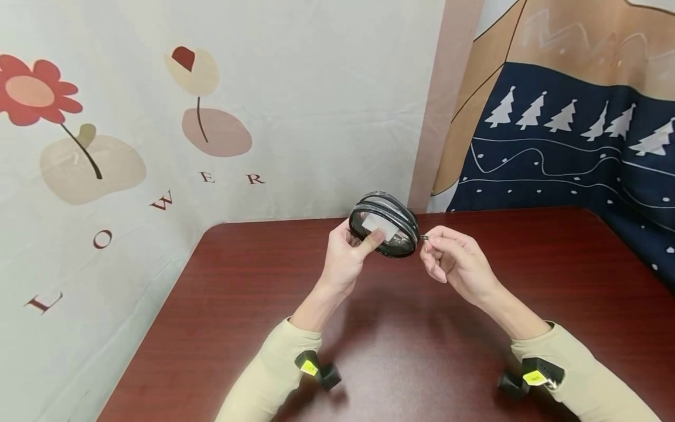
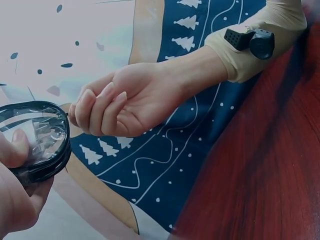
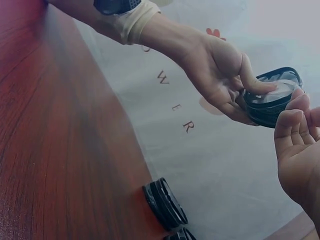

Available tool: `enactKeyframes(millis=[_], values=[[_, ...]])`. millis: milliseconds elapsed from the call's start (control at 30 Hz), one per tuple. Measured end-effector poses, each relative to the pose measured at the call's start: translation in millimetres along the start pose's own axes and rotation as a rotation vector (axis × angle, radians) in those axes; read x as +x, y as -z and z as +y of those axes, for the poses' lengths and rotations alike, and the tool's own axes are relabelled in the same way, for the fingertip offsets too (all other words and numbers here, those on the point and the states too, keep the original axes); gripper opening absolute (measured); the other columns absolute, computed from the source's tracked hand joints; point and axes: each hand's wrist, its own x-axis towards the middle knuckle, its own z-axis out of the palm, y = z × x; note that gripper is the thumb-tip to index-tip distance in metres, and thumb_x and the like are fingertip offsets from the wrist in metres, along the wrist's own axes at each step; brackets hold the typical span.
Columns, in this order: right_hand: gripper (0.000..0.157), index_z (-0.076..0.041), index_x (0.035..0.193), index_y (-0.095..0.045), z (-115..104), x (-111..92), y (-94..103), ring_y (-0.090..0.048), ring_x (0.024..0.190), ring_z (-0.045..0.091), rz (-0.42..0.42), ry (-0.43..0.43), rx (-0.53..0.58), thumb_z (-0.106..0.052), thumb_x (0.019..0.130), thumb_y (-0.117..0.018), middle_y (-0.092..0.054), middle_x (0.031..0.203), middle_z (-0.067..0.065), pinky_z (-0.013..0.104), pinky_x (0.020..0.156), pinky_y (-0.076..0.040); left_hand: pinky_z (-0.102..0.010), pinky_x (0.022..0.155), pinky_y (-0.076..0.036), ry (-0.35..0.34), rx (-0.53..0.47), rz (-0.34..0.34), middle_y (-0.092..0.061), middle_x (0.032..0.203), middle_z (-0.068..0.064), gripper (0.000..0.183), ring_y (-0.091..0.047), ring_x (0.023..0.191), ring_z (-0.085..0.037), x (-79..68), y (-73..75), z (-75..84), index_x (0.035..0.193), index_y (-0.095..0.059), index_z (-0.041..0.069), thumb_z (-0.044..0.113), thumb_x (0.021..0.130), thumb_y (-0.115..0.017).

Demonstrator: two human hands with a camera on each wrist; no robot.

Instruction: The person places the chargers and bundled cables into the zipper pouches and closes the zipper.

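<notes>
A small round pouch (image 1: 403, 240) of clear plastic with black trim is held up above the far part of the table. My left hand (image 1: 343, 258) grips it from the left, thumb across the clear face and fingers behind. Inside, a whitish piece (image 1: 375, 224) shows through the plastic, along with crinkled clear material in the left wrist view. At the pouch's right side my right hand (image 1: 459, 258) pinches a small zipper pull (image 1: 424, 238) between thumb and forefinger, the other fingers curled. Whether the zipper is closed cannot be made out.
The dark red wooden table (image 1: 237, 328) lies under both hands. Cloth with printed flowers and letters (image 1: 316, 117) hangs behind it, with a navy tree-pattern cloth (image 1: 559, 152) at the right. In the right wrist view, black-rimmed round items (image 3: 165, 204) sit by the table's edge.
</notes>
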Motion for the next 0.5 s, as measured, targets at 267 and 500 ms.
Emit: enactKeyframes(millis=[267,500], values=[[0.035,-0.006,0.092,-0.061,-4.0,-0.2,1.5,-0.042,0.052,0.017,0.015,0.004,-0.035,0.003,0.104,-0.030,-0.056,0.068,0.004,0.023,0.046,-0.033,-0.027,0.084,-0.052,-0.006,0.093,-0.075,-0.071,0.096,0.002,0.029,-0.066,0.090,-0.011,-0.9,1.0,0.0,0.115,-0.062,-0.014,-0.011,0.088,-0.070],[0.034,-0.004,0.092,-0.061,-5.5,0.2,1.2,-0.042,0.052,0.016,0.012,0.007,-0.021,0.004,0.104,-0.030,-0.056,0.069,0.005,0.025,0.046,-0.029,-0.026,0.083,-0.053,0.008,0.112,-0.110,-0.071,0.099,-0.003,0.032,-0.066,0.088,-0.011,-1.6,2.0,1.9,0.117,-0.063,-0.012,-0.010,0.087,-0.071]])
